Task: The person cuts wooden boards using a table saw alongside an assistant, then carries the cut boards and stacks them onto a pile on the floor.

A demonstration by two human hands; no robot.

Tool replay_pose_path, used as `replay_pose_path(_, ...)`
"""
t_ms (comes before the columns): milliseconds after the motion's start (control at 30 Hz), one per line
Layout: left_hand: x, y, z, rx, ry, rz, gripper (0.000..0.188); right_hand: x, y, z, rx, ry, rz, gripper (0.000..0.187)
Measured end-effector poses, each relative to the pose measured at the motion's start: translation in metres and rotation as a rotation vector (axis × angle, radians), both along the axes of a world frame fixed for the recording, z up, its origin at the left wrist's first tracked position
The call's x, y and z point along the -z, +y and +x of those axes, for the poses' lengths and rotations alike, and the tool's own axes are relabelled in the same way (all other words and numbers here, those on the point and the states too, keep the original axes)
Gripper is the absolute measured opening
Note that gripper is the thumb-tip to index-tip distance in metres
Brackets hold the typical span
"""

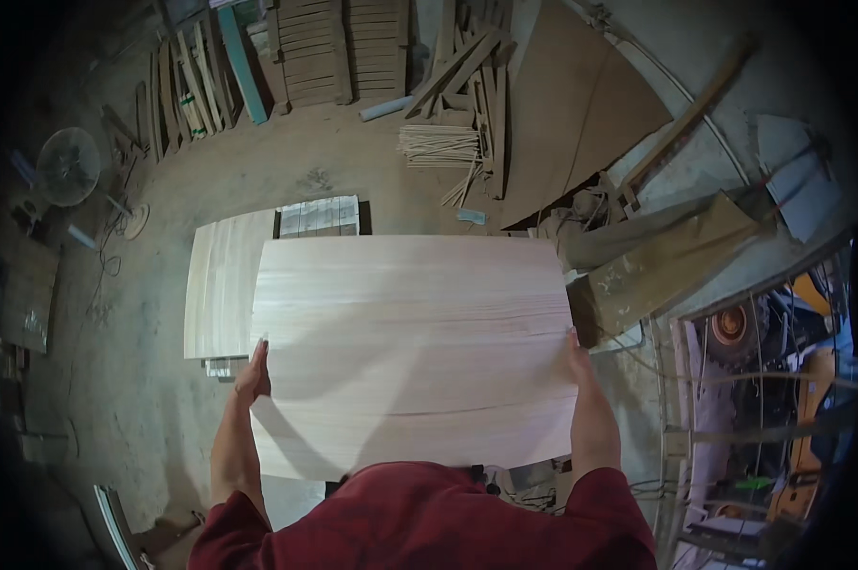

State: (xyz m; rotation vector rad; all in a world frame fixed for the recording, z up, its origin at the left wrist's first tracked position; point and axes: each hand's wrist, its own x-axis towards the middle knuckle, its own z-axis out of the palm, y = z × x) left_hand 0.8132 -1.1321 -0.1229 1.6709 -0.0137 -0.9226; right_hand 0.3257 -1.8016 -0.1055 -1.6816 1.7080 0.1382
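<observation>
Head view (sole view). Broad, pale, rectangular wooden panel (410, 351): lies directly ahead of the torso, between both hands. Long axis runs left to right across the body; grain along the same line. Near edge close to the dark red shirt (419, 518), partly hidden behind it.

Left hand (252, 373) at left short edge, fingers nearly straight and pointing away, little closed. Right hand (579, 359) at right short edge, opposite the left and roughly level with it; fingers mostly hidden. Neither hand clearly nearer to the panel: both touching. Seems pinned between the two from the sides. Curl of fingers under the panel: cannot tell. Support underneath: cannot tell.

Around: pale stack of wooden boards (222, 285) past the left edge, partly covered in view by the panel; likely the main obstacle on that side. Contact between the two: cannot tell. Beyond the far left corner, grey-white slatted piece (320, 217). To the right, near the right hand, crumpled olive-brown sheet (671, 271); probably tight for sideways clearance.

Well apart: round pedestal fan (69, 166) at far left; bundle of thin pale sticks (438, 145) and large brown sheet (581, 114) ahead.
</observation>
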Motion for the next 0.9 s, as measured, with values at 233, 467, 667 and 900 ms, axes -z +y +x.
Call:
replay_pose_path(233,-0.055,-0.093,0.018,-0.109,-0.056,0.126,0.088,0.034,-0.078,0.041,0.019,-0.128,-0.04,0.13)
replay_pose_path(467,-0.015,-0.129,0.077,-0.3,-0.077,-0.016,0.089,0.034,-0.213,0.183,-0.042,-0.115,-0.185,0.124)
replay_pose_path(667,0.006,-0.136,0.15,-0.52,0.061,-0.067,0.092,-0.035,-0.262,0.387,-0.364,-0.146,-0.074,0.116)
replay_pose_path(900,-0.013,-0.173,0.198,-0.575,0.065,-0.166,0.087,-0.054,-0.268,0.54,-0.443,-0.163,-0.098,0.114)
